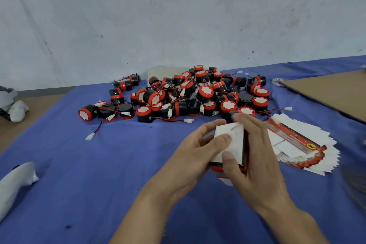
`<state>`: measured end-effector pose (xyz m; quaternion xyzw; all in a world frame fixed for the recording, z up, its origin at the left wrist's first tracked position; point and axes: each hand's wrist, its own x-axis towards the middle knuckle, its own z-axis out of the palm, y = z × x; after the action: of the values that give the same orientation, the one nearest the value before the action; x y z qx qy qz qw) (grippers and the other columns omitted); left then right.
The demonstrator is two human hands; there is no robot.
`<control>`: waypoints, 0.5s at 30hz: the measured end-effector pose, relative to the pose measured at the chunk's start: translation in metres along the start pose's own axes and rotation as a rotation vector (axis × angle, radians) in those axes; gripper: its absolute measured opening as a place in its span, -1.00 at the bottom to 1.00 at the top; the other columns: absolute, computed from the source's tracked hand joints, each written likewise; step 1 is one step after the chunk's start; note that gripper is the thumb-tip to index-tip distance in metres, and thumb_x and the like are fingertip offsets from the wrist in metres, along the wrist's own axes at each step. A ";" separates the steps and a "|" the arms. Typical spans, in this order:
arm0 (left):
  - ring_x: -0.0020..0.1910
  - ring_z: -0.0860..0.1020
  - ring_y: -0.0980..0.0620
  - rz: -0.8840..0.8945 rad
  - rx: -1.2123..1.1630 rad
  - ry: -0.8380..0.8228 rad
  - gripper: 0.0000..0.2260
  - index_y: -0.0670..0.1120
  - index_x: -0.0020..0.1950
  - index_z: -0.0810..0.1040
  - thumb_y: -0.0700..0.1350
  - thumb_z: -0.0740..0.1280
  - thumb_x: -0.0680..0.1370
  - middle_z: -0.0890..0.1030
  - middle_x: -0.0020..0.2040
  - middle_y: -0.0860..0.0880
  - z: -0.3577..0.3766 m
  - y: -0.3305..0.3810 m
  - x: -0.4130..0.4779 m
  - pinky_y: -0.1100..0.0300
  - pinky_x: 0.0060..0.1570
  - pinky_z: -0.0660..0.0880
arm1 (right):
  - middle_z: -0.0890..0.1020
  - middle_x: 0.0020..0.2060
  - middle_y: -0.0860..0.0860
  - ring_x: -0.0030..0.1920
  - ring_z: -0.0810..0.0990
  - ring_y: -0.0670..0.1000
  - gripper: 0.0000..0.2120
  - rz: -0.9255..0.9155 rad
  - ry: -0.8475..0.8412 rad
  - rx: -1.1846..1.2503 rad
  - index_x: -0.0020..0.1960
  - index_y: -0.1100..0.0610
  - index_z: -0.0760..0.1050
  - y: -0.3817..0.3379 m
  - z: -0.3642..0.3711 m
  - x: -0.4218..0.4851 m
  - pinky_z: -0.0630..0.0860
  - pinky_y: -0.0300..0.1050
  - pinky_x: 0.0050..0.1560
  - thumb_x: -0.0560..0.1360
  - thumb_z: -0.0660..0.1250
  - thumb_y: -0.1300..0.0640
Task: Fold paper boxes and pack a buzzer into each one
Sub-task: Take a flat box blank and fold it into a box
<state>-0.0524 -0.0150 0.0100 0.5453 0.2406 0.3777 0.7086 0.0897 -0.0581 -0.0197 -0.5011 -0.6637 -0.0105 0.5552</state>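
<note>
The paper box, partly folded with its white inner side up, is held over the blue cloth near the middle. The left hand grasps its left side and the right hand grasps its right side. Behind it lies the heap of buzzers. On the right is a fanned stack of flat boxes.

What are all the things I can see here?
buzzers: a pile, too many to count, black with red caps, middle of the cloth
flat boxes: fanned stack, white and red, right of the hands
box: one, white with red and black print, between both hands
cardboard sheet: one, brown, far right
tape roll: one, pale, by the cardboard
white bundle: one, near left edge
cloth: one, blue, covers the table
left hand: grips the box
right hand: grips the box
</note>
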 end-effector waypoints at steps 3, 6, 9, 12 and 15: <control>-0.01 0.68 -0.05 -0.016 0.019 0.000 -0.66 0.02 0.36 0.49 -0.11 0.39 0.59 0.68 0.13 -0.08 0.000 -0.001 0.000 0.18 -0.21 0.59 | 0.32 0.40 -0.13 0.41 0.37 -0.07 -0.36 0.009 -0.019 -0.007 0.54 -0.05 0.14 0.002 -0.002 -0.001 0.39 -0.15 0.25 0.54 0.15 -0.27; 0.03 0.68 -0.01 -0.010 0.098 0.025 -0.66 0.08 0.32 0.50 -0.10 0.41 0.56 0.67 0.16 -0.03 -0.001 -0.003 0.001 0.18 -0.13 0.60 | 0.32 0.39 -0.13 0.39 0.36 -0.12 -0.33 -0.014 -0.039 -0.030 0.55 -0.08 0.13 0.001 -0.002 -0.001 0.38 -0.19 0.23 0.54 0.11 -0.36; 0.06 0.67 0.02 0.026 0.256 0.045 -0.69 0.13 0.31 0.47 -0.12 0.35 0.60 0.67 0.14 0.05 -0.003 -0.009 0.002 0.16 -0.08 0.62 | 0.36 0.40 -0.07 0.37 0.33 -0.17 -0.35 -0.094 -0.065 -0.086 0.55 -0.04 0.13 -0.001 0.001 -0.001 0.38 -0.14 0.28 0.55 0.15 -0.28; 0.14 0.65 -0.02 0.005 0.217 0.024 -0.66 0.12 0.36 0.46 -0.16 0.32 0.62 0.65 0.19 0.04 -0.004 -0.008 0.001 0.10 0.00 0.62 | 0.36 0.39 -0.06 0.36 0.33 -0.14 -0.36 -0.101 -0.054 -0.097 0.54 -0.03 0.14 -0.002 0.001 0.000 0.39 -0.08 0.27 0.54 0.17 -0.24; 0.22 0.61 -0.07 -0.028 0.155 -0.024 -0.62 0.13 0.40 0.45 -0.17 0.32 0.62 0.63 0.24 0.01 -0.005 -0.003 -0.001 0.00 0.12 0.61 | 0.35 0.38 -0.05 0.34 0.33 -0.12 -0.37 -0.101 -0.041 -0.091 0.53 -0.03 0.15 -0.003 0.000 0.001 0.42 -0.02 0.26 0.56 0.12 -0.30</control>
<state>-0.0560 -0.0130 0.0060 0.5997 0.2685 0.3414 0.6721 0.0880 -0.0591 -0.0179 -0.4920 -0.6981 -0.0584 0.5168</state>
